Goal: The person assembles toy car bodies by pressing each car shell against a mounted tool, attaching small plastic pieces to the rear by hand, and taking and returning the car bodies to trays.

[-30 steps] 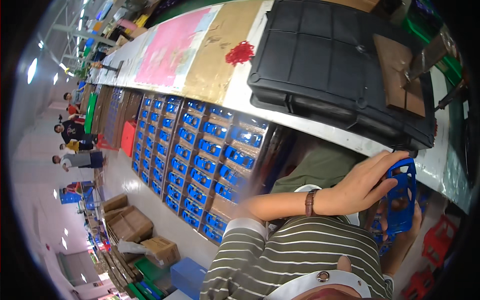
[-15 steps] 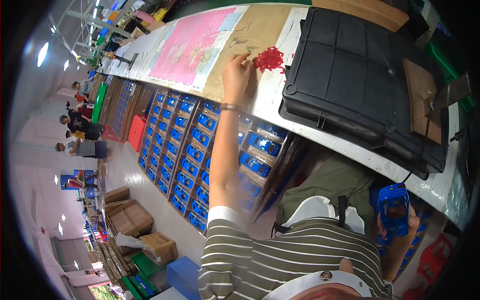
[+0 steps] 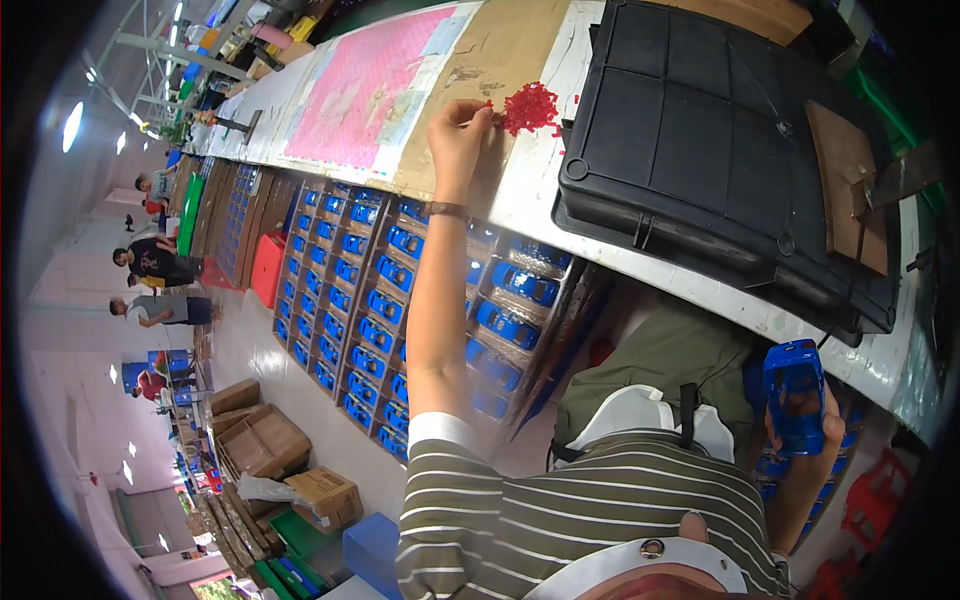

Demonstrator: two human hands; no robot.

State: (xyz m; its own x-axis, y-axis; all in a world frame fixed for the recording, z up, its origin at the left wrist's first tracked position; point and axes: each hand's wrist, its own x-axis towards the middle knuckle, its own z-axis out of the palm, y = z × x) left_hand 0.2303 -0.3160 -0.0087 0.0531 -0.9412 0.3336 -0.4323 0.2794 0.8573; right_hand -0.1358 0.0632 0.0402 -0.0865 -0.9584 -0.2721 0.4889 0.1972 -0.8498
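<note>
Head view: the left hand point(image 3: 458, 128) reaches far out along the long table point(image 3: 520, 200), its fingers pinching at a little pile of red bits point(image 3: 530, 106). The right hand point(image 3: 815, 440) sits low by the lap, wrapped tight around a blue toy car point(image 3: 795, 392).

Short-sleeved top point(image 3: 560, 520), olive-green with thin white horizontal stripes; white cuff band point(image 3: 440, 428) closing left sleeve at upper arm; white collar edge at lower frame with small round metal snap point(image 3: 653, 548); olive-green trousers point(image 3: 665, 365) over lap; white pouch-like piece point(image 3: 640, 415) at waist, crossed by narrow dark strap with buckle point(image 3: 687, 412); thin brown band point(image 3: 447, 210) on left wrist; left forearm bare from cuff to wrist; right forearm bare; no gloves on left hand point(image 3: 458, 135) or right hand point(image 3: 815, 440).
</note>
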